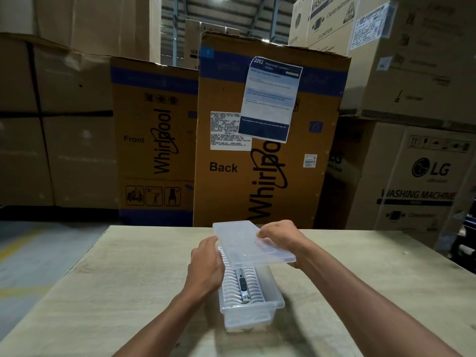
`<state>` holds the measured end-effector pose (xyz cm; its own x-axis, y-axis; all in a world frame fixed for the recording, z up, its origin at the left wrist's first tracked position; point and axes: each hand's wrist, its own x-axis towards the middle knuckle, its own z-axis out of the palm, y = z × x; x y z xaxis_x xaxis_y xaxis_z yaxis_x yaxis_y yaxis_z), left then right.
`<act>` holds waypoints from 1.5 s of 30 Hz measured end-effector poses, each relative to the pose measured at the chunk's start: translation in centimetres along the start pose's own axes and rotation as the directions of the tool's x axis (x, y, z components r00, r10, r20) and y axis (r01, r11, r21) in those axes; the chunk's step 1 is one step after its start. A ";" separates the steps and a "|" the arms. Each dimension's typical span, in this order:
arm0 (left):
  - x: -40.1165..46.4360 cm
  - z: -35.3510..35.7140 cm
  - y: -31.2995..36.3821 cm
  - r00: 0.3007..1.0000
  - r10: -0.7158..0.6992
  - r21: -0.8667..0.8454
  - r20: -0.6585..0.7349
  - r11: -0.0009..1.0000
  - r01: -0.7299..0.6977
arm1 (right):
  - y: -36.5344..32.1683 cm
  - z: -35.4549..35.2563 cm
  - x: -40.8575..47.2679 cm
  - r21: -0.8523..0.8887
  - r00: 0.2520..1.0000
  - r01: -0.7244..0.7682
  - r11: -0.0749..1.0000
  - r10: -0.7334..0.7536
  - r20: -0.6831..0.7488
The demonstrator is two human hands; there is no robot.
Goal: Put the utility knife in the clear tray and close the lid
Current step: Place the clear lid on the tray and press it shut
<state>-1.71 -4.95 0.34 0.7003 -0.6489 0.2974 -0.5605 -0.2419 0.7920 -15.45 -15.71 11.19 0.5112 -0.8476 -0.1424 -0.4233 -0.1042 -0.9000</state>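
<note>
A clear plastic tray [275, 300] with a ribbed white insert stands lengthwise on the wooden table [103, 292]. The grey utility knife [243, 284] lies inside it along the ribs. Both my hands hold the clear lid [247, 243] a little above the tray's far half, skewed and tilted, so it hides that end. My left hand [206, 266] grips the lid's left edge. My right hand [279, 237] grips its right edge.
Tall cardboard appliance boxes [257, 150] stand close behind the table's far edge, more stacked at left and right. The grey floor with a yellow line [23, 253] shows left of the table.
</note>
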 end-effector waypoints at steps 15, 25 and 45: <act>-0.3 -0.1 0.0 1.000 -0.021 -0.189 0.015 0.982 0.023 | 1.5 0.4 -0.4 -0.371 0.990 0.123 0.920 -0.090 0.107; 0.1 -0.9 -0.9 0.994 -0.004 -0.288 0.110 0.957 0.035 | 1.5 0.4 -0.8 -0.471 0.982 0.156 0.868 -0.084 0.171; 0.6 -2.7 -0.1 0.982 -0.065 -0.353 0.180 0.927 0.126 | 2.3 0.9 -0.7 -0.632 0.973 0.225 0.741 -0.133 0.191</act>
<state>-0.04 -3.39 1.86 0.6444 -0.7509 0.1446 -0.2750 -0.0511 0.9601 -16.12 -14.87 8.86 0.6960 -0.7114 -0.0977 -0.6717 -0.5970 -0.4387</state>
